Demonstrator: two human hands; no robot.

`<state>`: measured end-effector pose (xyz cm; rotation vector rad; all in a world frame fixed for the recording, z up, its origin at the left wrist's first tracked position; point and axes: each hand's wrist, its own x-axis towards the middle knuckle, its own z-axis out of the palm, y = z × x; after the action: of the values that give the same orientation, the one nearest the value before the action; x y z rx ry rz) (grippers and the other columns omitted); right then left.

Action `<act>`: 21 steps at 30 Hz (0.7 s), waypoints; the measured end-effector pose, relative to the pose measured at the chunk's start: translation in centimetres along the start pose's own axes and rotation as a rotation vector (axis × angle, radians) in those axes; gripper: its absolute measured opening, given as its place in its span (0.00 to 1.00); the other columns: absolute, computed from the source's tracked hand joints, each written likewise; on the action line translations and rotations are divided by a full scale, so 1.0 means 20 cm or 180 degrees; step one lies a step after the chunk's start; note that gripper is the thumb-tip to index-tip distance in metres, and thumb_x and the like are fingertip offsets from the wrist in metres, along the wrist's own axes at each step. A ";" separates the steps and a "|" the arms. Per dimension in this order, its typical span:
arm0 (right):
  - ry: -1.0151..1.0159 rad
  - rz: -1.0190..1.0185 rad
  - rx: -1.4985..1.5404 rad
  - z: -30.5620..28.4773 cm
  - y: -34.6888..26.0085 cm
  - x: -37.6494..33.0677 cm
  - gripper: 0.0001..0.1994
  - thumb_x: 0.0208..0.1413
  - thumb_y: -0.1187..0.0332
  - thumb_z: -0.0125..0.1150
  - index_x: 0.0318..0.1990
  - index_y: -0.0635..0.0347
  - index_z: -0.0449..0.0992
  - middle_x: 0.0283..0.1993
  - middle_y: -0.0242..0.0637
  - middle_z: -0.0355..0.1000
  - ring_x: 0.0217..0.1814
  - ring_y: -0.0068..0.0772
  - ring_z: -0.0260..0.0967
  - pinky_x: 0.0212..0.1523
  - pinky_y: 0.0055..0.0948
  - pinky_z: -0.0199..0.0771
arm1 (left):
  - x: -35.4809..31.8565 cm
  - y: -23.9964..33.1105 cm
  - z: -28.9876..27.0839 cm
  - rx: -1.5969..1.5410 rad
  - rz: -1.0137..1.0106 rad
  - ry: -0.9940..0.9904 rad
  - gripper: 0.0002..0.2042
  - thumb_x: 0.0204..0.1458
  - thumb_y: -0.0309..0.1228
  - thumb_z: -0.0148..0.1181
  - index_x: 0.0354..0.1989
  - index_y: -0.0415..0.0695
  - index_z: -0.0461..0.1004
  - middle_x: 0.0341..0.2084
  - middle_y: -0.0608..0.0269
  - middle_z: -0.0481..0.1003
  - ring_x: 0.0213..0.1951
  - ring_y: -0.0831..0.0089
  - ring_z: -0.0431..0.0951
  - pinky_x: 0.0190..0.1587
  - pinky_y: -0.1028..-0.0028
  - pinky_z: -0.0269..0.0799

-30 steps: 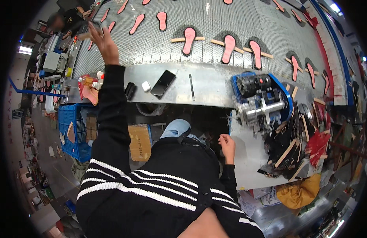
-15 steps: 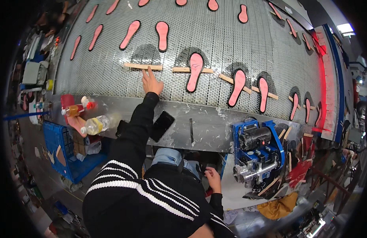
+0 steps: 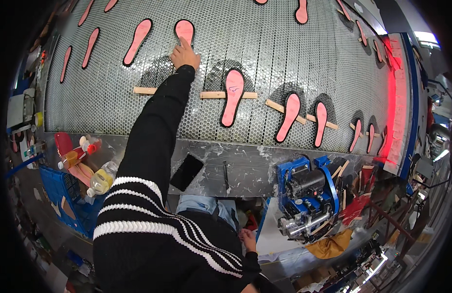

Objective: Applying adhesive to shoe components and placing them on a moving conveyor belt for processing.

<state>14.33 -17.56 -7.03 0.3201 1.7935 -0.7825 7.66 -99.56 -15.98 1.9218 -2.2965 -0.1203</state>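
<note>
My left hand [image 3: 186,54] reaches far over the metal mesh table, its index finger stretched onto a pink insole with a black rim [image 3: 185,30]. The hand and forearm cover the lower part of that insole. Nearer to me, a wooden strip [image 3: 145,90] lies on a dark patch, partly behind my sleeve. To the right, another pink insole [image 3: 232,100] rests across a wooden strip [image 3: 212,94]. Low by my lap hangs my right hand [image 3: 248,239], fingers loosely bent and apart, with nothing visible in it.
More insoles [image 3: 138,41] lie in rows. A black phone [image 3: 187,172] sits on the metal ledge [image 3: 250,171], left of a blue machine [image 3: 309,195]. Bottles [image 3: 103,178] stand at the left above a blue crate [image 3: 64,195]. Red light glows along the right-hand housing [image 3: 394,97].
My left hand has moved away from the wooden strip, farther across the mesh, and now touches an insole. My right hand stays low by my lap. The whole view has shifted slightly.
</note>
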 end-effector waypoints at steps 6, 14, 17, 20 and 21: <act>0.0200 -0.0138 0.0187 0.08 -0.42 0.03 0.11 0.62 0.69 0.54 0.49 0.64 0.73 0.35 0.33 0.75 0.33 0.22 0.72 0.35 0.21 0.70 | 0.06 -0.07 -0.14 -0.0983 -0.0086 -0.0092 0.51 0.43 0.35 0.67 0.70 0.35 0.37 0.51 0.35 0.67 0.44 0.43 0.75 0.46 0.53 0.73; -0.0034 -0.0586 -0.0098 0.18 -0.48 0.06 0.13 0.62 0.69 0.55 0.51 0.64 0.73 0.39 0.32 0.76 0.38 0.21 0.72 0.41 0.21 0.71 | -0.64 -0.34 -0.53 -0.1765 -0.0119 0.0449 0.52 0.40 0.34 0.65 0.70 0.31 0.36 0.63 0.31 0.56 0.60 0.41 0.65 0.57 0.57 0.68; -0.0337 -0.1019 -0.0659 0.16 -0.40 0.11 0.12 0.62 0.70 0.54 0.50 0.63 0.75 0.38 0.29 0.75 0.38 0.17 0.69 0.42 0.19 0.67 | -0.75 -0.79 -0.35 -0.1374 -0.0608 -0.0635 0.53 0.40 0.37 0.68 0.70 0.32 0.37 0.60 0.34 0.62 0.59 0.44 0.67 0.56 0.55 0.67; -0.0285 -0.1129 -0.0458 0.07 -0.30 0.08 0.12 0.62 0.69 0.55 0.50 0.63 0.75 0.37 0.31 0.75 0.39 0.21 0.71 0.41 0.22 0.70 | -0.90 -0.70 -0.44 -0.0255 -0.0295 -0.0370 0.46 0.44 0.38 0.66 0.69 0.35 0.46 0.55 0.39 0.69 0.53 0.50 0.73 0.53 0.57 0.70; -0.0254 -0.1239 -0.0405 0.03 -0.24 0.09 0.12 0.63 0.68 0.55 0.50 0.63 0.74 0.38 0.33 0.75 0.40 0.24 0.72 0.41 0.23 0.72 | -0.96 -0.69 -0.47 -0.0271 -0.0170 -0.0383 0.46 0.44 0.38 0.66 0.69 0.35 0.46 0.55 0.39 0.69 0.53 0.50 0.73 0.53 0.57 0.70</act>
<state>11.26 -21.82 -7.09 -0.1486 1.8435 -0.9304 25.83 -82.86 -10.00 1.9842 -2.2734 -0.3431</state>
